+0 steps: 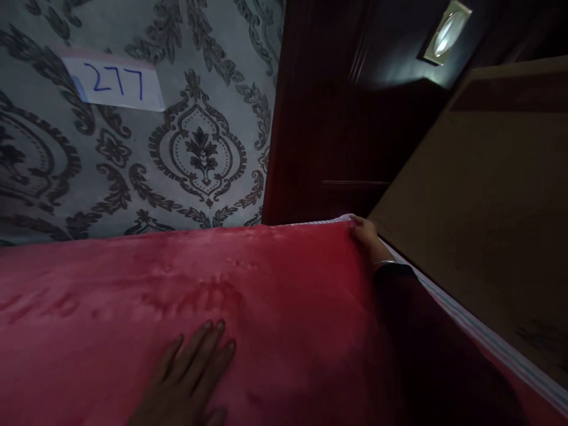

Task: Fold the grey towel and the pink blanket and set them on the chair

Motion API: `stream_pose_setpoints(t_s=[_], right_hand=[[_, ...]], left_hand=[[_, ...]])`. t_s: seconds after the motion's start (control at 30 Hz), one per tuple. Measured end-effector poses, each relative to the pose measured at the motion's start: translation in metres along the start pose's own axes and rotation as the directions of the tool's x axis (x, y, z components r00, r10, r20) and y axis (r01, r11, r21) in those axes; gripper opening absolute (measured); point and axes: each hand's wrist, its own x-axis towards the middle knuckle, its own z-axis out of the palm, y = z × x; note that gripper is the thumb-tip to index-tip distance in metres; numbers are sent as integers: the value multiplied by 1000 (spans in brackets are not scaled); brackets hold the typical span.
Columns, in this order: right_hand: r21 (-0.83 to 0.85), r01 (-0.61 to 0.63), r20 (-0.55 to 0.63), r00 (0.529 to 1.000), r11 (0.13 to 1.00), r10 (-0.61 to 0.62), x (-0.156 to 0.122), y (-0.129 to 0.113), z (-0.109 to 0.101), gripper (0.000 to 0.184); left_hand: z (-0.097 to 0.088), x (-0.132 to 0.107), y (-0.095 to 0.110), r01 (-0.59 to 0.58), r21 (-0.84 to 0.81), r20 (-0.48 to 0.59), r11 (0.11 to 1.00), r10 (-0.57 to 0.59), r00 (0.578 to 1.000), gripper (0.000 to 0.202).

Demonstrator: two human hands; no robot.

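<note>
A plush red blanket (302, 302) covers a flat, bed-like surface, with darker smudges and hand-shaped marks in its pile. My left hand (190, 378) lies palm down on it, fingers stretched out. At the far right corner, my right hand (366, 234) has its fingers curled around the blanket's corner, and a thin bangle shows at the wrist. Beneath the blanket's edge, a striped sheet (483, 328) peeks out along the right side and at the corner. The fingertips at the corner are partly hidden.
Patterned grey wallpaper (202, 148) rises behind the bed, with a paper label (118, 83) reading 277. A dark reddish wooden door or panel (328, 130) with a metal fitting (447, 34) stands at the back. A brown board (488, 195) borders the right side.
</note>
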Motion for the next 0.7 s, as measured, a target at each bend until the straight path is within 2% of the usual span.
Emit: stream_pose_setpoints(t_s=[0.17, 0.33, 0.4, 0.47, 0.53, 0.6, 0.7], right_hand=[[-168, 71, -57, 995, 983, -82, -2, 6, 3, 55], [-243, 32, 47, 999, 969, -21, -15, 3, 4, 61], [-310, 64, 85, 996, 949, -39, -25, -4, 3, 59], [-385, 139, 198, 978, 912, -65, -40, -10, -2, 59], [-448, 207, 350, 936, 870, -43, -58, -10, -13, 60], [-508, 209, 440, 897, 836, 42, -77, -5, -30, 58], [-590, 68, 385, 900, 805, 206, -103, 9, -67, 56]], left_hand=[[-1, -1, 0, 48, -30, 89, 998, -46, 995, 74], [-8, 3, 3, 21, -13, 39, 1000, -21, 999, 77], [-10, 5, 6, 19, -3, 19, 1000, -19, 1000, 76], [-12, 6, 8, 21, 15, 7, 1000, -21, 1000, 73], [-12, 6, 9, 13, 42, -11, 999, -13, 1000, 72], [-11, 6, 8, 3, 66, -27, 998, -1, 1000, 72], [-8, 8, 6, 0, 76, -32, 997, 3, 999, 66]])
